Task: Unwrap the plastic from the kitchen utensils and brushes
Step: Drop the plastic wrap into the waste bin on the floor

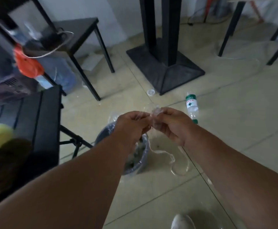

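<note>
Both my hands are held out over the floor, close together. My left hand (131, 128) and my right hand (173, 124) each pinch a crumpled wad of clear plastic wrap (155, 115) between the fingertips. The wad hangs right above a lined bin (139, 162) that holds more crumpled plastic. No utensil or brush shows in either hand.
A plastic bottle (192, 107) and a small lid (151, 92) lie on the tiled floor. A white cord (171, 157) loops beside the bin. A black pedestal base (164, 66), stool legs (83, 63), a dark table (40, 123) at left and my shoe (183, 222) surround the spot.
</note>
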